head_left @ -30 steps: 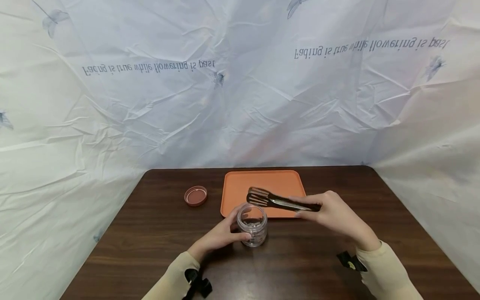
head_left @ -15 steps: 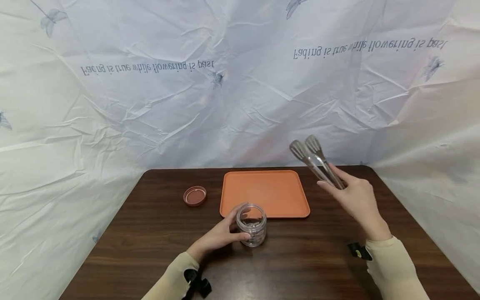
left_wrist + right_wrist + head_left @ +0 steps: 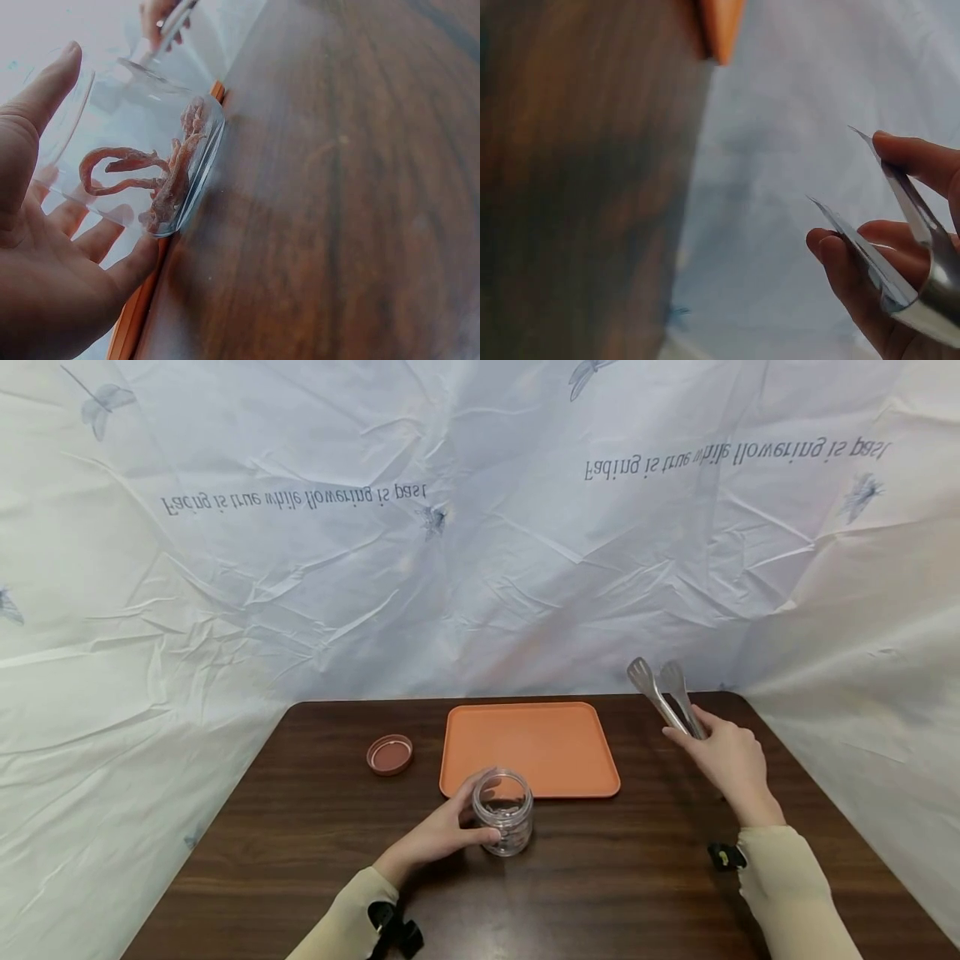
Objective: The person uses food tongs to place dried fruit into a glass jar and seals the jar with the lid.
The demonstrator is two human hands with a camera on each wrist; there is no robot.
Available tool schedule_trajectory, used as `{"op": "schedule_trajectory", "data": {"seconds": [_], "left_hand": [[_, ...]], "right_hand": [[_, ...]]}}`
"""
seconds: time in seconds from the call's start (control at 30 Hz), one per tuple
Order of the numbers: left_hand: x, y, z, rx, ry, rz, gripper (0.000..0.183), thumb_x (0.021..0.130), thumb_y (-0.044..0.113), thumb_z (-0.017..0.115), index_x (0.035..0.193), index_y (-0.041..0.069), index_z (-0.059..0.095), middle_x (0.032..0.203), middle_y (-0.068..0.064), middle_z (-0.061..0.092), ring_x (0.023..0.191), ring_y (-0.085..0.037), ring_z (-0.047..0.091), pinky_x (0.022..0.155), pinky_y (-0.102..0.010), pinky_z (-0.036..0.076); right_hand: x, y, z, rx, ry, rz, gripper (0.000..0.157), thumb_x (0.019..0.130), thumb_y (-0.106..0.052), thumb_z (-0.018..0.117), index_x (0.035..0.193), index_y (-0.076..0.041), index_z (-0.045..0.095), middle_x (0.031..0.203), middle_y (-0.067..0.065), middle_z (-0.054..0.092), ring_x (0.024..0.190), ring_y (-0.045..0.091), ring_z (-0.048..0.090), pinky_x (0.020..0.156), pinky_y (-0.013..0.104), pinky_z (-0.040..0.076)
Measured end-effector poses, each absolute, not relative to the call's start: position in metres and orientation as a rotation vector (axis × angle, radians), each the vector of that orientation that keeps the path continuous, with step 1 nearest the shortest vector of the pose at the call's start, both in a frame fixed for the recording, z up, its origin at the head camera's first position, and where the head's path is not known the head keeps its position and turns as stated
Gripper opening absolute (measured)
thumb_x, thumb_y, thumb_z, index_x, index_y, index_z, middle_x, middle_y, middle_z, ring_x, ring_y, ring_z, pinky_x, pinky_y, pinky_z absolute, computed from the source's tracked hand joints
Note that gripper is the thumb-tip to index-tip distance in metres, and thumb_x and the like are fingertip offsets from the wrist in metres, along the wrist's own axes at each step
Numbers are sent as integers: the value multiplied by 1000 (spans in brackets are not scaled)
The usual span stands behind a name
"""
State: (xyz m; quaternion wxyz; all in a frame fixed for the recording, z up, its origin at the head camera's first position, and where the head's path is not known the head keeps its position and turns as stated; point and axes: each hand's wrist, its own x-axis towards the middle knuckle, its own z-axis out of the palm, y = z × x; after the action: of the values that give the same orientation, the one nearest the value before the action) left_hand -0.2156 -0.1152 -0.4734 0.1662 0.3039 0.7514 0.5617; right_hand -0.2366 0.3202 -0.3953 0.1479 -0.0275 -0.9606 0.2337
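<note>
My left hand [image 3: 438, 837] holds a clear, uncapped jar [image 3: 517, 827] from its left side, thumb in front and fingers behind. The jar stands upright on the table. Through its wall, the left wrist view shows several reddish-brown, wrinkled dried strips [image 3: 174, 184] at the bottom, one bent into a loop. Off to the right, my right hand [image 3: 733, 768] grips metal tongs [image 3: 642, 675] above the table. Their slotted ends point up and away and stand apart with nothing between them. In the right wrist view, thumb and fingers lie along the two arms of the tongs [image 3: 911, 206].
An orange tray [image 3: 532, 750] lies flat behind the jar, near the back edge of the dark wooden table [image 3: 315, 835]. Left of it is a reddish-brown round lid [image 3: 390, 755], hollow side up. A pale printed sheet [image 3: 495, 568] hangs behind and at both sides.
My right hand has carried the tongs from over the jar and tray out to the right, turning their ends upward; the ends have spread apart. The left hand and jar stay put.
</note>
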Motion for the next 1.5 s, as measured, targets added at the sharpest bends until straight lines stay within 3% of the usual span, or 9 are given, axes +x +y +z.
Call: {"op": "schedule_trajectory", "data": {"seconds": [0.17, 0.23, 0.47, 0.67, 0.8, 0.9, 1.07, 1.5], "left_hand": [[-215, -115, -474, 860, 2130, 1617, 88, 93, 21, 76, 161, 23, 20, 161, -8, 32, 147, -27, 33, 113, -31, 36], [-215, -115, -474, 863, 2133, 1623, 88, 93, 21, 76, 161, 24, 20, 161, -8, 33, 147, -28, 33, 113, -32, 36], [-216, -115, -474, 876, 2132, 1606, 90, 94, 22, 75, 162, 17, 16, 162, -9, 30, 147, -28, 32, 113, -31, 36], [-216, -113, -473, 883, 2138, 1608, 87, 94, 21, 74, 161, 26, 19, 162, -9, 31, 147, -27, 33, 113, -34, 36], [-216, -113, -473, 898, 2135, 1608, 86, 95, 22, 74, 161, 27, 19, 162, -10, 31, 147, -29, 33, 113, -37, 37], [-215, -113, -473, 889, 2130, 1604, 87, 95, 22, 74, 162, 24, 18, 162, -10, 31, 147, -29, 32, 113, -35, 36], [-215, -114, -475, 863, 2120, 1613, 89, 95, 22, 74, 162, 21, 17, 162, -9, 31, 148, -29, 31, 113, -30, 35], [-215, -114, -476, 878, 2115, 1619, 90, 95, 21, 74, 162, 17, 16, 162, -10, 31, 148, -31, 32, 112, -31, 37]], "right_hand": [[-245, 329, -413, -140, -2885, 696, 100, 91, -69, 59, 151, 9, 36, 81, 28, 64, 48, 25, 50, 44, 37, 38], [-247, 331, -418, -161, -2919, 704, 103, 92, -69, 57, 150, 12, 34, 86, 29, 64, 47, 25, 50, 45, 37, 39], [-251, 341, -432, -184, -3027, 742, 91, 94, -58, 62, 145, 14, 41, 85, 24, 64, 58, 27, 56, 51, 39, 44], [-252, 344, -437, -131, -3062, 750, 85, 93, -52, 67, 139, 16, 47, 109, 33, 64, 78, 37, 63, 63, 49, 50], [-252, 345, -438, -103, -3089, 748, 86, 91, -49, 70, 137, 19, 47, 110, 36, 61, 83, 41, 63, 66, 52, 50], [-251, 344, -439, -72, -3118, 726, 90, 90, -48, 73, 139, 21, 42, 118, 40, 57, 92, 51, 61, 72, 58, 51], [-252, 342, -439, -41, -3203, 665, 105, 88, -49, 75, 146, 23, 26, 138, 49, 36, 112, 64, 49, 84, 67, 48], [-247, 336, -433, 20, -3269, 576, 110, 85, -52, 76, 146, 24, 25, 139, 49, 35, 114, 63, 49, 85, 66, 48]]}}
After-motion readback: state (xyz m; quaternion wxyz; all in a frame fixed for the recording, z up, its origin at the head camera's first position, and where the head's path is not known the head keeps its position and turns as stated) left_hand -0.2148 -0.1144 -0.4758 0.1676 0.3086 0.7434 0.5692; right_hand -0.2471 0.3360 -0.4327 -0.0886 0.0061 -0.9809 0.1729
